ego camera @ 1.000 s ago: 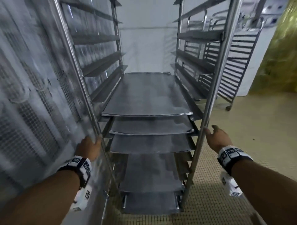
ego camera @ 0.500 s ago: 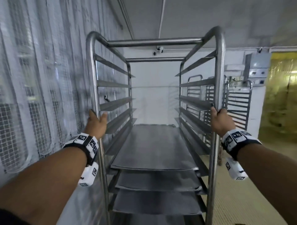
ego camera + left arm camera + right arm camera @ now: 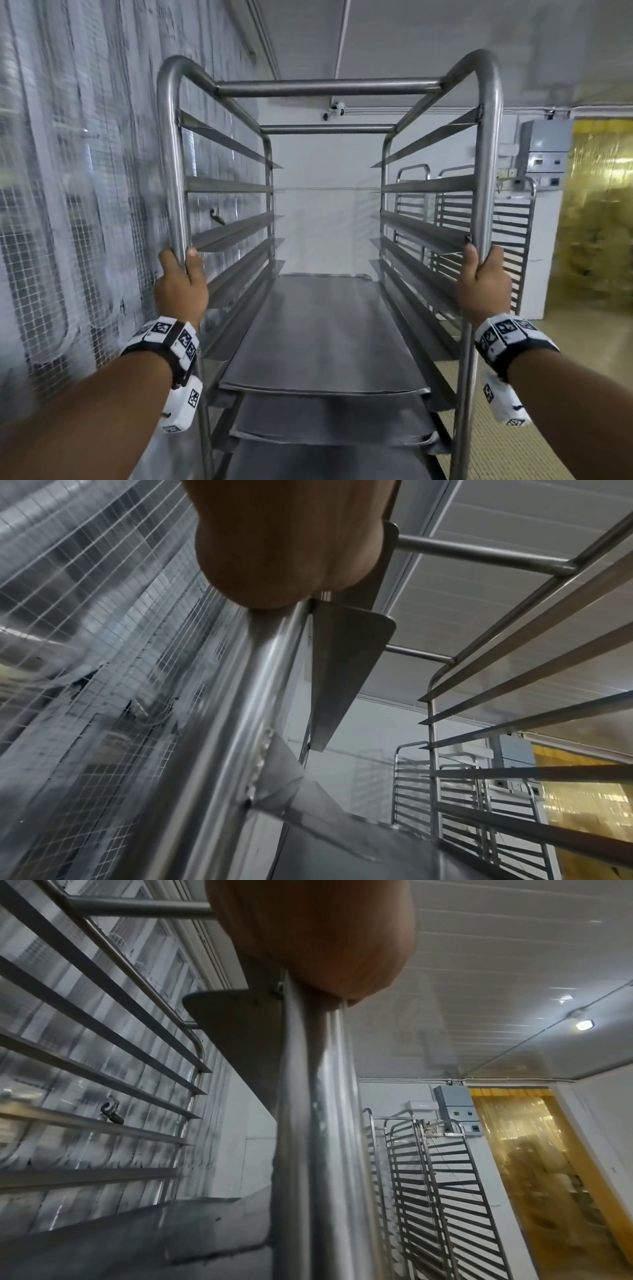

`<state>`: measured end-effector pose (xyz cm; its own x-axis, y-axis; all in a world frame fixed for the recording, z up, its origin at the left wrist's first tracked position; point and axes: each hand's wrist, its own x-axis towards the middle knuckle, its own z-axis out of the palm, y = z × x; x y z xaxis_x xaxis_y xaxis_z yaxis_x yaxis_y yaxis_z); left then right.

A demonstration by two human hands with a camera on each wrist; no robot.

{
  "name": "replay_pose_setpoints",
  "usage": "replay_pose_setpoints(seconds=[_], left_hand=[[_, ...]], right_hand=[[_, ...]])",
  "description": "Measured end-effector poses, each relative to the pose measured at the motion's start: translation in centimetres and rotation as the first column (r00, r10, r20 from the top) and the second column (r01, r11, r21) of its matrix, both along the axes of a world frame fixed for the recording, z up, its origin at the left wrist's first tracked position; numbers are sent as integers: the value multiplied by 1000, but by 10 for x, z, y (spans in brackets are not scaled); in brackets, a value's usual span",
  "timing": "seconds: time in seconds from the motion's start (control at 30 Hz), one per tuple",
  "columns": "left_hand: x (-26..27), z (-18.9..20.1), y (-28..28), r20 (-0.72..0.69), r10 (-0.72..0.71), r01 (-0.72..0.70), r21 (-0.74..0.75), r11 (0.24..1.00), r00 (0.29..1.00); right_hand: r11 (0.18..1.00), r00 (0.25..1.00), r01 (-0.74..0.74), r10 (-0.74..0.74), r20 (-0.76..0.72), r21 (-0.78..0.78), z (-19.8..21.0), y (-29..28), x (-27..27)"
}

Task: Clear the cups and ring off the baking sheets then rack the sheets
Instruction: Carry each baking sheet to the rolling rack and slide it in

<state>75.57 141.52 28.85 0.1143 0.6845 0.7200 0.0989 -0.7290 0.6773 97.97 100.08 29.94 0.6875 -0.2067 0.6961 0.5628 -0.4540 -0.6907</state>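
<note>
While both hands hold the tall metal rack [image 3: 329, 90] by its two front posts, the baking sheets [image 3: 322, 337] lie flat inside it, one above the other on the lower side rails. The left hand [image 3: 181, 289] has its fingers [image 3: 168, 257] curled tight round the left post [image 3: 173, 154], with the thumb on the inner side. The right hand [image 3: 484, 291] is wrapped the same way round the right post [image 3: 488, 171]. Both grip at about the same height, so my guess is the person wants to push or steer the rack evenly, one hand on each side.

No cups and no ring show in any view, and the top sheet looks bare. That makes me think the clearing part is done and the sheets are already racked.

Each sheet is thin, grey and dull, with a wide flat middle, and the front edge of the top one bows a little. It rests on a pair of slanted rails [image 3: 236, 229], which hold it by its two long edges. Round, shiny tubes bent in a curve at the top make the posts.

A wire mesh wall [image 3: 68, 240] stands close on the left. More racks [image 3: 510, 240] stand behind on the right, near a yellow strip curtain [image 3: 596, 222].
</note>
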Motion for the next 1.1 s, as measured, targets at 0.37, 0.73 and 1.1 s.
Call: replay_pose_setpoints(seconds=[0.37, 0.73, 1.1], left_hand=[[49, -2, 21, 39, 8, -9, 32, 999, 999], [140, -15, 74, 87, 42, -50, 99, 994, 995], [263, -15, 134, 60, -21, 22, -19, 1000, 998]], right_hand=[[1000, 1000, 21, -20, -11, 21, -2, 23, 55], [999, 1000, 28, -28, 8, 26, -5, 70, 142], [994, 995, 102, -102, -5, 25, -32, 144, 261]])
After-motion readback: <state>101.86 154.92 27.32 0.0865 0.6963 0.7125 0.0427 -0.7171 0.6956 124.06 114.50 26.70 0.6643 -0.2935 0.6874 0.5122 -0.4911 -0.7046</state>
